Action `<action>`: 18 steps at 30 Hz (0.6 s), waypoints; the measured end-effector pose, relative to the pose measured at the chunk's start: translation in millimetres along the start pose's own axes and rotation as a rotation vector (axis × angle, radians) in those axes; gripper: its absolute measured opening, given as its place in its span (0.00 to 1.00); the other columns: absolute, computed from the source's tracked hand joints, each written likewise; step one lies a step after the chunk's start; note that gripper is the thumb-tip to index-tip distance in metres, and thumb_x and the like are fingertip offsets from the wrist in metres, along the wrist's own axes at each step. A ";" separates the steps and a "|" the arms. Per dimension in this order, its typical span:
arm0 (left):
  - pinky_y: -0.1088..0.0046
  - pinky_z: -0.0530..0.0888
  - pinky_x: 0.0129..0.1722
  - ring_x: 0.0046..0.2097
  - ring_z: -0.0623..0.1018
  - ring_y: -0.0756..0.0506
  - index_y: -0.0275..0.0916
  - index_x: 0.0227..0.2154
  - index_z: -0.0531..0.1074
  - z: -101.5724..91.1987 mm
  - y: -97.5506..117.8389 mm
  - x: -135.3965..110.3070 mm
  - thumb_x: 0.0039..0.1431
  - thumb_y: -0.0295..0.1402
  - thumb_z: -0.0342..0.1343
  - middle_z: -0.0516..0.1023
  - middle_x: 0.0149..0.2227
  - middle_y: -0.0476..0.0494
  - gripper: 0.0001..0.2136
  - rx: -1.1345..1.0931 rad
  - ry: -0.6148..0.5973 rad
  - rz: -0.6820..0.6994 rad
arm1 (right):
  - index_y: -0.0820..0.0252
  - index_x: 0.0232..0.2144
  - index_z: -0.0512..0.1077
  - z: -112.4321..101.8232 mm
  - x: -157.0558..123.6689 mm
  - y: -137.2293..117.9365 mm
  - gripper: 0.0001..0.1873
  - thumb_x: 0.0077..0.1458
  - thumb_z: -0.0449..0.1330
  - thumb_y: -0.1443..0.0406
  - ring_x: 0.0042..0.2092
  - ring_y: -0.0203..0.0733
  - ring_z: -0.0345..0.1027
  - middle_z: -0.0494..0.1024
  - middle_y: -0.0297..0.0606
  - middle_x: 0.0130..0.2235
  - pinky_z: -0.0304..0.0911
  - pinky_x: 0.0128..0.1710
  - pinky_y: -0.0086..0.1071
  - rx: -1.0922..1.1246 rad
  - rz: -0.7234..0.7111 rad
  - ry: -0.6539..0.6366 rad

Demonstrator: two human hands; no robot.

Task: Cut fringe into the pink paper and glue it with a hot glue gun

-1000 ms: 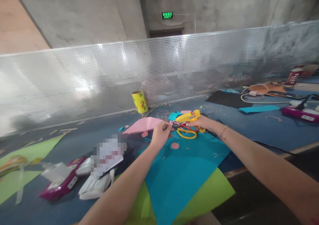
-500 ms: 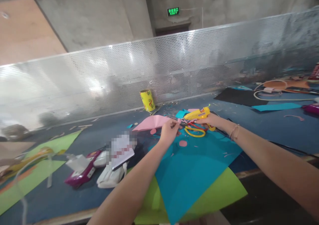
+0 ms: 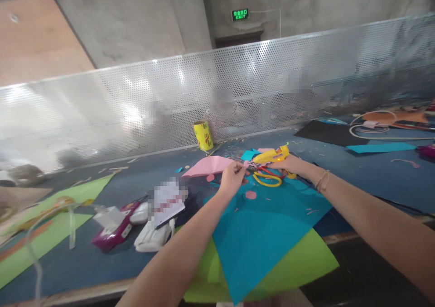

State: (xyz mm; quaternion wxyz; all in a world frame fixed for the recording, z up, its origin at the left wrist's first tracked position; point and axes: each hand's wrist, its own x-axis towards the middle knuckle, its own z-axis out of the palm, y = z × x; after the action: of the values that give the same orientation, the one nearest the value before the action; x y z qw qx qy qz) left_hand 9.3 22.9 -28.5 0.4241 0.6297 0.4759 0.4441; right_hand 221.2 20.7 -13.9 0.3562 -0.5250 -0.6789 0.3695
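My left hand (image 3: 232, 179) is closed in a pinch on a small pink paper piece (image 3: 245, 164), held just in front of the nozzle of a yellow glue gun (image 3: 271, 155). My right hand (image 3: 288, 164) is wrapped round the glue gun's handle, and a thin bracelet sits on that wrist. Under the gun lie scissors with yellow and red handles (image 3: 267, 178) on a teal paper sheet (image 3: 261, 230). A folded pink paper (image 3: 210, 165) lies just left of my left hand.
A lime green sheet (image 3: 299, 264) lies under the teal one at the table's near edge. A magenta box (image 3: 112, 234), white objects (image 3: 151, 240) and a blurred card sit at the left. A yellow roll (image 3: 203, 135) stands by the perforated metal screen (image 3: 136, 107). Black paper (image 3: 326, 132) and cables lie at the right.
The view has shifted left and slightly down, so everything sits further right in the frame. Both hands keep the same hold, pink piece at the gun's nozzle.
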 end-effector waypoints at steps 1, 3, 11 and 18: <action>0.79 0.69 0.18 0.18 0.70 0.55 0.37 0.27 0.63 0.1 0.4 -0.2 0.53 0.30 0.51 0.76 0.27 0.48 0.03 0.004 -0.001 -0.002 | 0.59 0.46 0.69 0.1 -0.6 -1.1 0.25 0.43 0.62 0.60 0.16 0.29 0.51 0.63 0.26 0.15 0.49 0.15 0.26 -0.014 0.001 0.007; 0.79 0.69 0.18 0.18 0.70 0.55 0.37 0.27 0.63 0.4 1.5 -0.7 0.53 0.30 0.51 0.75 0.26 0.48 0.03 0.007 0.000 -0.009 | 0.59 0.42 0.70 0.5 -1.6 -3.1 0.21 0.43 0.62 0.60 0.16 0.29 0.50 0.62 0.26 0.14 0.48 0.15 0.26 -0.047 0.008 0.027; 0.79 0.69 0.18 0.17 0.70 0.55 0.37 0.27 0.63 1.3 3.2 -2.3 0.54 0.30 0.50 0.76 0.27 0.49 0.04 -0.039 0.000 -0.042 | 0.61 0.33 0.72 1.8 -3.9 -6.7 0.14 0.43 0.60 0.60 0.16 0.30 0.49 0.58 0.25 0.12 0.47 0.16 0.27 -0.076 0.033 0.062; 0.80 0.68 0.18 0.17 0.70 0.56 0.37 0.28 0.63 1.0 1.1 -1.0 0.53 0.30 0.51 0.76 0.27 0.49 0.03 -0.053 0.004 -0.053 | 0.60 0.39 0.70 1.1 -0.5 -2.0 0.20 0.41 0.61 0.59 0.16 0.29 0.49 0.60 0.24 0.14 0.47 0.15 0.25 0.005 0.013 0.065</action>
State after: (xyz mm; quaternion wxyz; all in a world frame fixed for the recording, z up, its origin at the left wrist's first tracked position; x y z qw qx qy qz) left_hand 10.4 21.6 -27.8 0.4513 0.6043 0.4815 0.4464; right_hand 219.5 19.7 -12.7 0.3769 -0.5401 -0.6628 0.3563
